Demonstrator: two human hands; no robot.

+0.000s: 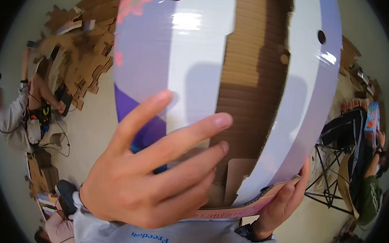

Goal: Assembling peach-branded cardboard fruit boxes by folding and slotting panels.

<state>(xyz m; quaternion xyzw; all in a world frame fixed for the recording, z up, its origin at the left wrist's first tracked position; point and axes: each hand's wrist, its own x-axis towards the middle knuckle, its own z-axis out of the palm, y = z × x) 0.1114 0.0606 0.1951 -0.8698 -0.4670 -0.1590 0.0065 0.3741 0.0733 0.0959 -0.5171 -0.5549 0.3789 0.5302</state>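
A large flat cardboard box (197, 77) is held up close before the person, filling most of the view. Its printed side is glossy white with lilac and purple bands and a pink patch at the upper left corner; a wide brown corrugated strip runs down its middle, and two round holes sit near its top edge. Its pink lower edge lies just above the person's chest.

The left hand (152, 172) is spread, fingers long and fanned across the lower left of the box; whether the fingertips press the surface or hover just off it is hard to tell. The right hand (282, 203) grips the box at its lower right corner, fingers curled up the edge with the thumb beneath.

The box hides most of the floor (93, 125) behind it. At the left, a seated person (23, 112) works beside a heap of brown cardboard pieces (79, 54). At the right, another person (369, 183) in a green sleeve sits by a black folding stand (327, 181).
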